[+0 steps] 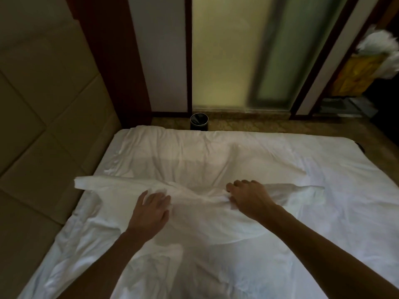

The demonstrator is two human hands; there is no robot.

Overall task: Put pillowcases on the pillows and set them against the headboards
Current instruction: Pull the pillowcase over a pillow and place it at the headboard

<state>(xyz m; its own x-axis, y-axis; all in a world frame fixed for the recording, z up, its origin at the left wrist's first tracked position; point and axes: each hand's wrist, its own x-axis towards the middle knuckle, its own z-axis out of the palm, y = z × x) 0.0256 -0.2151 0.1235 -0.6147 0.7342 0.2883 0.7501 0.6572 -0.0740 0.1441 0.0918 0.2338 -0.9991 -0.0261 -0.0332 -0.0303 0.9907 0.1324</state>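
The white pillowcase [194, 202] lies crumpled across the middle of the bed [345, 203]. It stretches sideways, with one corner lifted and pointing toward the headboard [43, 130] and the other end flattened out on the person's right. Both hands are on it.

The left hand [151, 209] rests palm down on the cloth with its fingers spread and fairly straight. It presses the fabric rather than gripping it. The right hand [248, 197] is just beside it, a little farther across the bed. Its fingers are curled down and its thumb is tucked against a ridge of the pillowcase, so it is bunching that fold in its grasp. Both bare forearms reach in from the near edge of the view.

Beyond the pillowcase, along the far side of the bed, lies a plump white shape that looks like a pillow [183, 154]. Its outline blends with the rumpled white sheet, so its exact edges cannot be told.

The headboard, made of padded beige panels, runs up the left side of the view and meets the mattress edge. On the patterned floor past the far edge of the bed stands a small dark round waste bin [199, 121], close to the wall. Behind it rises a frosted glass panel [226, 52] in dark wooden framing. At the far right a yellow bag [356, 74] hangs with white linen [380, 50] heaped above it, both blurred.
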